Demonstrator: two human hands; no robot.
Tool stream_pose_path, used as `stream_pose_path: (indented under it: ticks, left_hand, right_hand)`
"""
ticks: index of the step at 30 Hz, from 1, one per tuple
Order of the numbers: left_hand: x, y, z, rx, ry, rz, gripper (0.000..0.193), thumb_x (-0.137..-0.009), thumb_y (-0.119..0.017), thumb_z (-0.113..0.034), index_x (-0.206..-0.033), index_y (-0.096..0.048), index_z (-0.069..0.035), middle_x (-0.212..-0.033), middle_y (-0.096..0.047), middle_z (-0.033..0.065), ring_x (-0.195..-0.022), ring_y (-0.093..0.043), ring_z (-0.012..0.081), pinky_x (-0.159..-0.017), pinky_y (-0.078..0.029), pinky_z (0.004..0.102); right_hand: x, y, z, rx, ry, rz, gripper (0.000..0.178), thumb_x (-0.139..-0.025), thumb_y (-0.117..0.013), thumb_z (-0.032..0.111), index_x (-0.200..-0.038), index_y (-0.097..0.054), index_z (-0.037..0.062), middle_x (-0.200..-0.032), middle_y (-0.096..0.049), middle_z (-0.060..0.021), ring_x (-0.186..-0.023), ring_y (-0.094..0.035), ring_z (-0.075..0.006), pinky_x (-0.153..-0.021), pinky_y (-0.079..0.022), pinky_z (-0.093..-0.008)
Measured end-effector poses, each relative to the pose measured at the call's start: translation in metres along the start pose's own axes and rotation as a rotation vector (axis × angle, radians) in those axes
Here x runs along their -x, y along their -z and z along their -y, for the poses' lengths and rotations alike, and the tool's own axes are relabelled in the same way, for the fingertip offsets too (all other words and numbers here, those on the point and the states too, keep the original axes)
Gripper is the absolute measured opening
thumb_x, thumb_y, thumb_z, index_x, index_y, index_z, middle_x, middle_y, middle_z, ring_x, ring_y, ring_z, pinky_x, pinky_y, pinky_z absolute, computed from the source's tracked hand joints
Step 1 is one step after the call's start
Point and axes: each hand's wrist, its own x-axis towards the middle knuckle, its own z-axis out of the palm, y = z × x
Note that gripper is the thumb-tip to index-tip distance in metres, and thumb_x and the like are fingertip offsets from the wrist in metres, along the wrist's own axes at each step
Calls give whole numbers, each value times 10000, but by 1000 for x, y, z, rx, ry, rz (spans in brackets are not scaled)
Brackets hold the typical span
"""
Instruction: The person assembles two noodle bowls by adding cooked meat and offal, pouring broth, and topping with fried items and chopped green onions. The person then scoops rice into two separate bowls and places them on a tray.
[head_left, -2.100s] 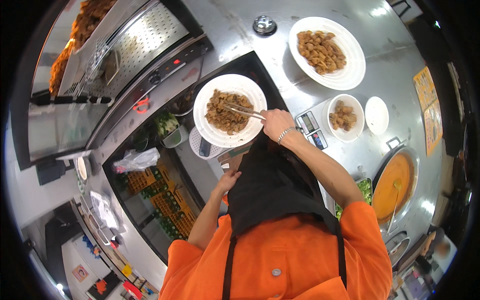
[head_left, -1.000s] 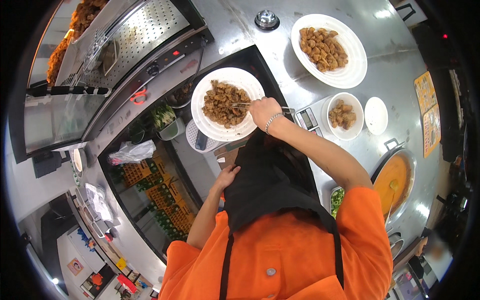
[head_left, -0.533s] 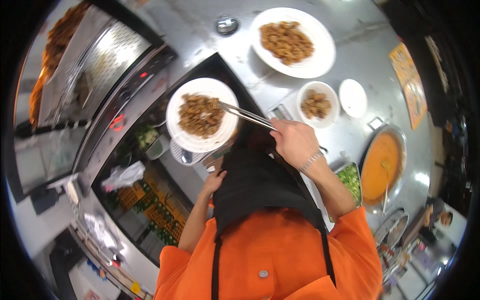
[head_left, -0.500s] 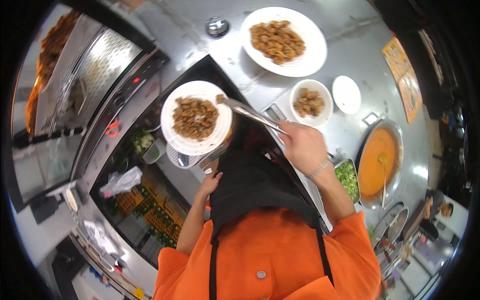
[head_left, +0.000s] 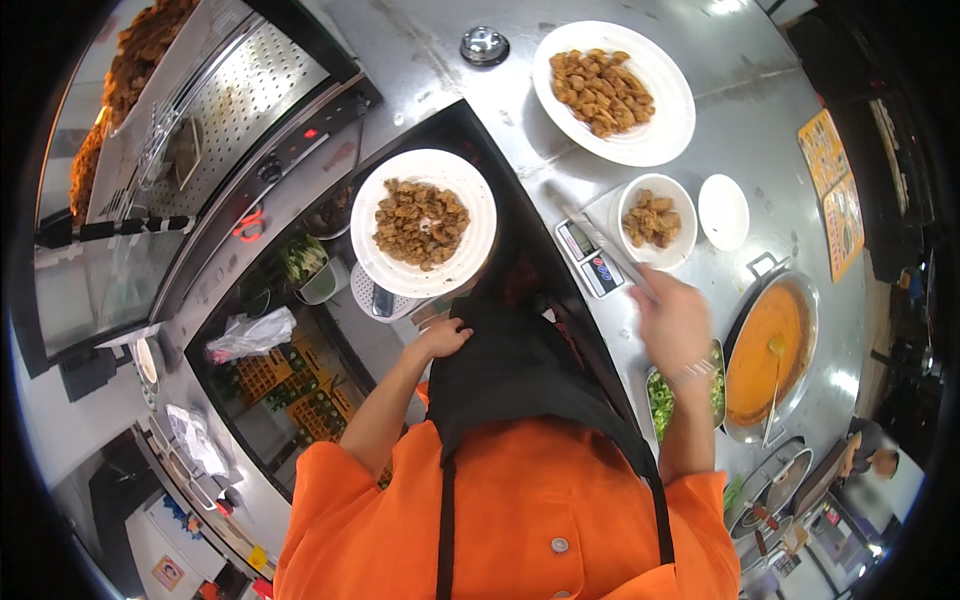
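My right hand (head_left: 672, 318) is closed round metal tongs (head_left: 607, 243), blurred by motion. They cross above a small digital kitchen scale (head_left: 600, 275), beside a white bowl (head_left: 684, 247) of browned meat pieces (head_left: 651, 219). No piece shows at the tong tips. By the dark apron (head_left: 500, 350), my left hand (head_left: 443, 340) has its fingers curled; whatever they may hold is hidden. Just beyond it a white plate (head_left: 482, 262) carries darker chopped meat (head_left: 421, 224). This plate sits over another scale (head_left: 385, 300).
A large white plate (head_left: 675, 135) of meat stands at the back, near a metal call bell (head_left: 484, 46). Right of the bowl are a small white dish (head_left: 723, 213), a pan of orange sauce (head_left: 765, 345) and chopped greens (head_left: 664, 405). A glass-fronted warmer (head_left: 215, 110) stands left.
My right hand has swung the tongs rightward from the near plate to above the scale. The meat piece at their tips no longer shows there. The whole view has shifted.
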Motion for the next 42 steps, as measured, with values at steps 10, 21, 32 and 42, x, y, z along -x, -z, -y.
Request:
stream_pose_path:
  ticks: [10,21,32,42]
  left_hand:
    - [44,-8,10,400,100,-163,645,-1025,-533,-486,-1411,-574,30,-1411,-594,292,-1338,-555,428,-1141,-423,449]
    - [40,94,-75,31,-178,-87,670,-998,-600,-517,-1377,-596,36,-1355,-636,259,-1280,-591,408,-1103,-453,453]
    - [-49,82,-292,910,-530,13,620,-992,-681,-92,-1502,-349,27,-1362,-537,187,-998,-701,244,-744,-645,340]
    - [-63,59,-339,830,-459,-71,459,-970,-525,-19,-1415,-452,71,-1362,-547,268,-1151,-653,414,-853,-638,595]
  right_hand:
    - [-146,-174,94,398,196,520,276,-981,-531,151,-1103,-752,40,-1064,-763,-181,-985,-759,-336,-852,-609,-429]
    - [-49,-15,41,-25,-82,152,261,-920,-714,229,-1108,-744,50,-902,-723,-243,-871,-715,-419,-789,-561,-488]
    - [96,55,-22,-54,-687,-300,256,-874,-744,157,-1098,-750,34,-867,-711,-235,-820,-677,-447,-757,-528,-490]
    - [313,-2,-80,-450,-1026,-748,271,-898,-732,240,-1110,-747,73,-819,-698,-233,-798,-683,-442,-755,-549,-524]
